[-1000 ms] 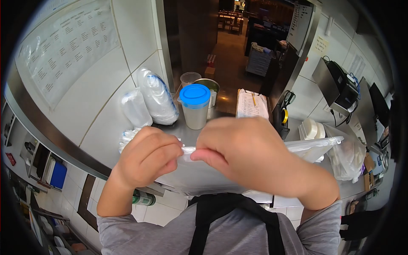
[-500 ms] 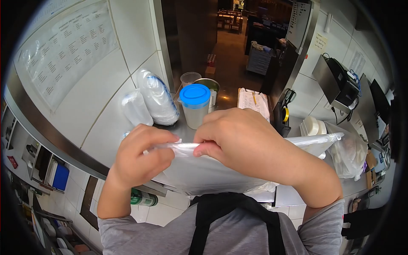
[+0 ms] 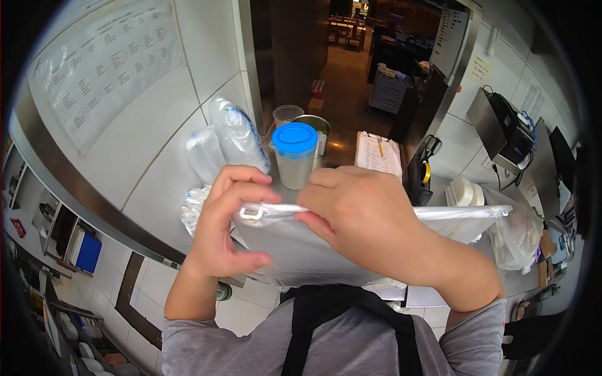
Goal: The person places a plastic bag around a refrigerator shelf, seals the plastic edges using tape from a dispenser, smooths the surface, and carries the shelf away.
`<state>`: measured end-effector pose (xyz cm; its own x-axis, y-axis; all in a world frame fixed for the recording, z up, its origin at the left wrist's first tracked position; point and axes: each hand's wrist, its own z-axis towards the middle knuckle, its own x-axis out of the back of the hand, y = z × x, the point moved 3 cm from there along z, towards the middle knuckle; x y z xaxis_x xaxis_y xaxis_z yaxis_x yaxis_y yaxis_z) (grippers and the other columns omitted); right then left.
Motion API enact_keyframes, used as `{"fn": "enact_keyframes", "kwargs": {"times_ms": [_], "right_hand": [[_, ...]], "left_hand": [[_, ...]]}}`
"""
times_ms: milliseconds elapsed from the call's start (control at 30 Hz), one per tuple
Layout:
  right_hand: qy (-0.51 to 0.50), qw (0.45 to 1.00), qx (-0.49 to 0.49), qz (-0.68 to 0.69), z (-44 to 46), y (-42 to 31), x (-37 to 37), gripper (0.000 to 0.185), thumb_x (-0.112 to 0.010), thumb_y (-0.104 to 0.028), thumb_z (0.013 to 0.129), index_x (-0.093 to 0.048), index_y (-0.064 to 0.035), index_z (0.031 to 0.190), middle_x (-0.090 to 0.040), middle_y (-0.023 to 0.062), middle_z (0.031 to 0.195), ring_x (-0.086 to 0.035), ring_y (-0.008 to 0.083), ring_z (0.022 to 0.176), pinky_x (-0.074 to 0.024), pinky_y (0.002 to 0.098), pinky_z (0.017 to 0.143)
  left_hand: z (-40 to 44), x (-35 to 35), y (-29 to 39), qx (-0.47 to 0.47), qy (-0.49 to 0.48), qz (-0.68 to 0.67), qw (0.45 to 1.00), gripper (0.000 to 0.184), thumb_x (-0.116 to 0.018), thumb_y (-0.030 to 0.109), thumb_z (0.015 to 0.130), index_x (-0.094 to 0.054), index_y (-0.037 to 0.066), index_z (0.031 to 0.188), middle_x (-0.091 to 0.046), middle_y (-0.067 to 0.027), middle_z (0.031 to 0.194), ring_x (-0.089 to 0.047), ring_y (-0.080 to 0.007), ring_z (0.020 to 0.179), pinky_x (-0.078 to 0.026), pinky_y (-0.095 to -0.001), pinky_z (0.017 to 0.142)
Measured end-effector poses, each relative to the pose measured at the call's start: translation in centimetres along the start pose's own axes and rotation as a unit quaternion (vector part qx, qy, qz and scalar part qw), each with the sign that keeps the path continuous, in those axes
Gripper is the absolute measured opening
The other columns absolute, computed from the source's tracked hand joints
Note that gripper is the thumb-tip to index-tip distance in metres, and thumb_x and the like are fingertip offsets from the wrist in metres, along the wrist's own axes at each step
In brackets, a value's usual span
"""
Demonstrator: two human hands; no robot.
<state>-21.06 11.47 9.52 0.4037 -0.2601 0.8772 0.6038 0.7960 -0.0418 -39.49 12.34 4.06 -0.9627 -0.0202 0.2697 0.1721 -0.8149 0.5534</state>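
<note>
A large translucent plastic bag (image 3: 282, 247) hangs in front of my body, its top edge bunched into a narrow strip. My right hand (image 3: 364, 203) pinches that edge near the middle between thumb and fingers. At the left end of the strip is a small white plastic loop (image 3: 252, 214). My left hand (image 3: 219, 219) is beside this loop with thumb and fingers spread apart. Its fingertips are close to the edge; whether they touch it I cannot tell. Just beyond both hands stands a clear pitcher (image 3: 296, 168) with a blue lid (image 3: 295, 139).
Plastic-wrapped stacks (image 3: 238, 135) lean on the tiled wall at left, near a crumpled plastic packet (image 3: 193, 210). A clipboard (image 3: 379, 155) with a pencil lies behind my right hand. White containers (image 3: 465, 192) and a filled plastic bag (image 3: 515, 235) are on the right counter.
My left hand has let go of the bag's edge and opened, uncovering the white loop. The right hand still pinches the edge. The view has shifted slightly.
</note>
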Motion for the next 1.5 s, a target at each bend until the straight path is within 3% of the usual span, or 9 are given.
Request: {"fn": "enact_keyframes", "kwargs": {"times_ms": [167, 433, 700, 933, 1033, 1133, 1367, 1433, 1500], "right_hand": [[0.073, 0.997, 0.017, -0.009, -0.8, 0.3, -0.9, 0.007, -0.063, -0.006, 0.067, -0.061, -0.0044, 0.075, -0.061, 0.0089, 0.074, -0.065, 0.024, 0.07, -0.0508, 0.0343, 0.057], [0.099, 0.992, -0.02, -0.079, -1.6, -0.2, -1.4, 0.007, -0.063, -0.011, 0.067, -0.063, -0.0073, 0.073, -0.057, 0.0034, 0.076, -0.062, 0.0201, 0.075, -0.0476, 0.0321, 0.065], [0.014, 0.995, -0.098, -0.029, -5.7, 5.0, 2.8, 0.028, -0.062, -0.034, 0.084, -0.068, -0.008, 0.077, -0.063, 0.0056, 0.079, -0.064, 0.0257, 0.08, -0.0468, 0.0367, 0.068], [-0.173, 0.933, -0.286, 0.13, -14.4, 14.1, 10.2, 0.024, -0.07, -0.028, 0.083, -0.073, -0.0054, 0.09, -0.067, 0.008, 0.077, -0.059, 0.0206, 0.067, -0.0459, 0.0309, 0.062], [-0.089, 0.923, -0.285, 0.241, -15.9, 13.9, 9.9, 0.019, -0.075, -0.021, 0.078, -0.072, -0.0044, 0.086, -0.065, 0.0066, 0.074, -0.057, 0.0183, 0.065, -0.0452, 0.0283, 0.061], [0.023, 0.99, -0.137, 0.036, -16.8, 13.1, 9.3, 0.021, -0.076, -0.023, 0.073, -0.066, -0.0052, 0.078, -0.063, 0.0043, 0.072, -0.058, 0.0228, 0.067, -0.0455, 0.0316, 0.061], [0.089, 0.984, -0.062, -0.142, -17.0, 13.7, 7.9, 0.026, -0.071, -0.038, 0.071, -0.069, -0.0176, 0.087, -0.065, -0.0045, 0.082, -0.061, 0.0194, 0.083, -0.0439, 0.0341, 0.073], [0.219, 0.966, -0.04, -0.134, -17.7, 15.3, 9.1, 0.034, -0.073, -0.041, 0.067, -0.069, -0.02, 0.092, -0.066, -0.0063, 0.087, -0.06, 0.0169, 0.085, -0.0425, 0.0332, 0.076], [0.375, 0.927, 0.004, 0.0, -19.4, 18.5, 10.8, 0.032, -0.076, -0.033, 0.073, -0.069, -0.0147, 0.098, -0.067, -0.0006, 0.089, -0.06, 0.0169, 0.075, -0.0453, 0.0293, 0.069]], "left_hand": [[-0.2, -1.3, 0.4, 0.158, 0.015, 0.003, 0.987, 0.009, -0.066, -0.001, 0.077, -0.062, 0.0, 0.085, -0.058, -0.0051, 0.078, -0.055, -0.0143, 0.071, -0.041, -0.0244, 0.066], [0.8, -1.1, 1.4, 0.114, -0.06, 0.143, 0.981, 0.009, -0.069, 0.005, 0.078, -0.063, -0.001, 0.081, -0.049, -0.0046, 0.071, -0.045, -0.0141, 0.065, -0.034, -0.0262, 0.057], [0.7, -0.9, 1.6, 0.116, -0.072, 0.186, 0.973, 0.016, -0.07, 0.014, 0.08, -0.063, 0.0, 0.079, -0.045, -0.003, 0.07, -0.041, -0.0139, 0.065, -0.03, -0.0255, 0.058], [0.7, -0.9, 1.5, 0.113, -0.074, 0.19, 0.972, 0.016, -0.07, 0.015, 0.081, -0.062, 0.0, 0.08, -0.046, -0.0031, 0.072, -0.041, -0.0136, 0.067, -0.03, -0.0255, 0.059], [0.6, -1.0, 1.4, 0.138, -0.074, 0.179, 0.971, 0.016, -0.069, 0.014, 0.082, -0.061, 0.0, 0.081, -0.045, -0.0031, 0.073, -0.042, -0.0135, 0.068, -0.031, -0.0257, 0.06], [0.4, -1.0, 1.4, 0.143, -0.074, 0.182, 0.97, 0.017, -0.068, 0.014, 0.083, -0.059, 0.0, 0.08, -0.044, -0.0031, 0.074, -0.041, -0.0134, 0.069, -0.031, -0.0254, 0.061], [-1.4, 0.4, 2.3, 0.159, -0.081, 0.258, 0.949, 0.021, -0.061, 0.017, 0.088, -0.054, -0.001, 0.08, -0.04, -0.0035, 0.076, -0.039, -0.0144, 0.071, -0.03, -0.0252, 0.065], [-2.8, 2.0, 2.5, 0.148, -0.032, 0.283, 0.947, 0.02, -0.059, 0.018, 0.091, -0.052, 0.0, 0.084, -0.041, -0.0011, 0.081, -0.038, -0.0107, 0.075, -0.029, -0.0236, 0.069], [-4.6, 3.4, 4.0, 0.216, 0.005, 0.365, 0.906, 0.02, -0.057, 0.011, 0.091, -0.064, -0.005, 0.099, -0.063, -0.0122, 0.09, -0.055, -0.0188, 0.08, -0.044, -0.0315, 0.074]]}}
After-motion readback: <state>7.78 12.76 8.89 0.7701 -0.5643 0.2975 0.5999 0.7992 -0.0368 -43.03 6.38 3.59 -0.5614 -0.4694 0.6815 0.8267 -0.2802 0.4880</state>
